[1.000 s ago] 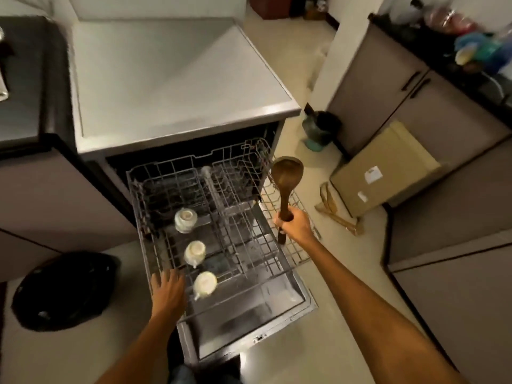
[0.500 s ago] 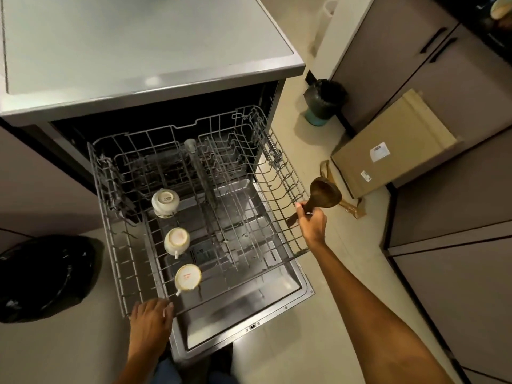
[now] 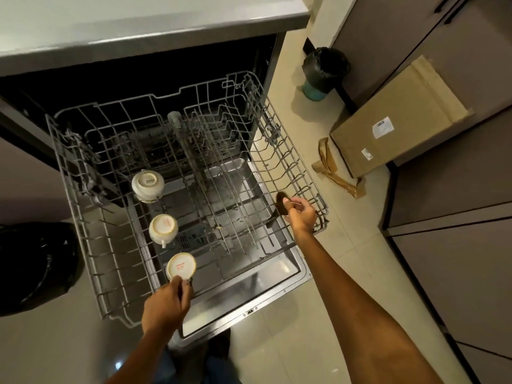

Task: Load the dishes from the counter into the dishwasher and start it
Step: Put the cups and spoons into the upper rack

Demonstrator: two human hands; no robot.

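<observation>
The dishwasher's upper wire rack [image 3: 83,217] is pulled out over the open door [image 3: 288,275]. Three white cups stand upside down in a row on its left half: the far cup [image 3: 147,185], the middle cup [image 3: 163,228] and the near cup [image 3: 181,266]. My left hand [image 3: 166,303] grips the rack's front edge just below the near cup. My right hand [image 3: 302,216] holds a dark wooden spoon [image 3: 280,203] low inside the rack's right side, lying among the wires with most of its handle hidden by the hand.
A black bin bag [image 3: 33,267] sits on the floor at the left. To the right are a small lined bin [image 3: 324,70], a cardboard box [image 3: 393,128] leaning on grey cabinets [image 3: 457,245], and a brown paper strip [image 3: 332,167]. The counter top [image 3: 138,23] overhangs the dishwasher.
My right hand has brought the spoon from upright above the rack down into the rack's right side. My left hand slid right along the front edge toward the near cup.
</observation>
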